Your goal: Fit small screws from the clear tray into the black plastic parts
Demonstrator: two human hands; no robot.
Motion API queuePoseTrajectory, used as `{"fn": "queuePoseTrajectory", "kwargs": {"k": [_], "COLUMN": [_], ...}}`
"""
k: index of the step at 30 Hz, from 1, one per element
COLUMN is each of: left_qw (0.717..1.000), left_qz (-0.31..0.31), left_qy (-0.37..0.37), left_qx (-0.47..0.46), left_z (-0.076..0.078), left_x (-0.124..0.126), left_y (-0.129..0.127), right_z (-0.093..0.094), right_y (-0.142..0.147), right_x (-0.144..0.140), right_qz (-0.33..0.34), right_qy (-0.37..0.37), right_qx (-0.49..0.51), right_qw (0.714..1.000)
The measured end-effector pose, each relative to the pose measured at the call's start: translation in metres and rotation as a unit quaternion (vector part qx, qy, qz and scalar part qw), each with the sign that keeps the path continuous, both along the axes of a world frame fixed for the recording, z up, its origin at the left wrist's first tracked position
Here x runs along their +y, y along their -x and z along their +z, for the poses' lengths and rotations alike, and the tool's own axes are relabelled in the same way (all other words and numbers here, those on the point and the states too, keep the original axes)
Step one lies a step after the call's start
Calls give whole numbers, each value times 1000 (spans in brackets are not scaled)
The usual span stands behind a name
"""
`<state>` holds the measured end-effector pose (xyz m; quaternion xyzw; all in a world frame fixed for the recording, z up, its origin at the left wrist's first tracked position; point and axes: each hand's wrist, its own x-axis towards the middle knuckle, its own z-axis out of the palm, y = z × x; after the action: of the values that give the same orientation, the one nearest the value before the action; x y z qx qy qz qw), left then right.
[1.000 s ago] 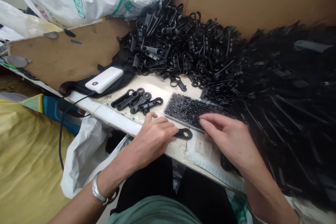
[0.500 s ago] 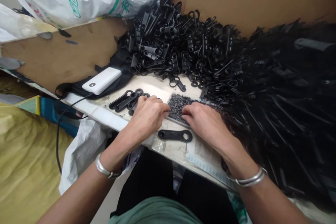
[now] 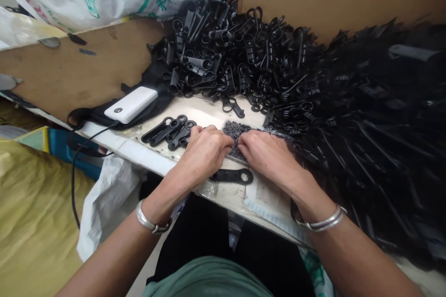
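A shallow clear tray (image 3: 240,161) full of small dark metal pieces (image 3: 232,131), perhaps screws, lies on the worktop. My left hand (image 3: 208,149) is closed at the tray's left side, thumb and fingertips pinched together; whatever they hold is too small to make out. Over the tray's right part, my right hand (image 3: 265,151) is also closed, its fingertips down among the small pieces and close to the left fingertips. One black plastic lever-like part (image 3: 234,176) with a ringed end lies flat in front of the tray, partly under my left hand.
Several similar black parts (image 3: 167,131) lie left of my left hand. A large heap of black parts (image 3: 223,55) fills the back and right. A white power bank (image 3: 131,104) with a black cable (image 3: 94,137) rests on black cloth. Cardboard walls (image 3: 334,0) border the worktop.
My left hand has moved slightly right over the end of the near black part. My right hand has shifted a little left, bringing the fingertips closer together. The whole view has shifted slightly.
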<state>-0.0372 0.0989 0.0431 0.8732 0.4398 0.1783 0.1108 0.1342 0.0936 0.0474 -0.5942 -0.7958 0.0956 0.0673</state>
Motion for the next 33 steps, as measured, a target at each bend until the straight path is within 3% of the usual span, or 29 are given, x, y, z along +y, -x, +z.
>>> {"fn": "queuePoseTrajectory", "kwargs": {"k": [2, 4, 5, 7, 9, 11, 13, 15, 17, 19, 21, 23, 27, 33], "left_qw": [999, 994, 989, 977, 969, 965, 963, 961, 954, 941, 924, 905, 890, 884], "left_qz": [-3, -10, -11, -2, 8, 3, -6, -4, 8, 20, 27, 36, 68, 98], "left_qy": [-22, -65, -90, -133, -154, -151, -126, -73, -8, 52, 104, 149, 193, 217], "left_qx": [-37, -91, -119, -164, -193, -214, -236, -266, -299, -333, -368, -397, -407, -402], "left_z": [0, -1, -1, -2, -2, -1, 1, 3, 4, 3, 2, 0, -1, 1], "left_x": [-1, -2, -3, -4, -7, -9, -12, -14, -16, -19, -23, -27, -32, -39], "left_y": [-5, -11, -15, -23, -30, -34, -35, -32, -27, -21, -16, -12, -8, -8], "right_z": [3, 7, 8, 10, 11, 12, 15, 19, 22, 22, 19, 13, 4, 4], "right_y": [-7, -16, -20, -27, -31, -34, -38, -44, -51, -59, -63, -62, -51, -43], "right_x": [1, 1, 0, -2, -6, -11, -16, -22, -28, -33, -37, -37, -32, -22], "right_qz": [1, -3, -8, -20, -28, -34, -37, -43, -68, -92, -83, -53, -33, -35], "right_qy": [9, 55, 94, 179, 238, 267, 282, 273, 203, 76, -18, -34, 13, 51], "right_qx": [42, 160, 248, 426, 526, 557, 561, 533, 435, 269, 106, 5, -96, -129], "right_qw": [999, 986, 964, 886, 816, 785, 777, 800, 875, 956, 991, 998, 995, 990]}}
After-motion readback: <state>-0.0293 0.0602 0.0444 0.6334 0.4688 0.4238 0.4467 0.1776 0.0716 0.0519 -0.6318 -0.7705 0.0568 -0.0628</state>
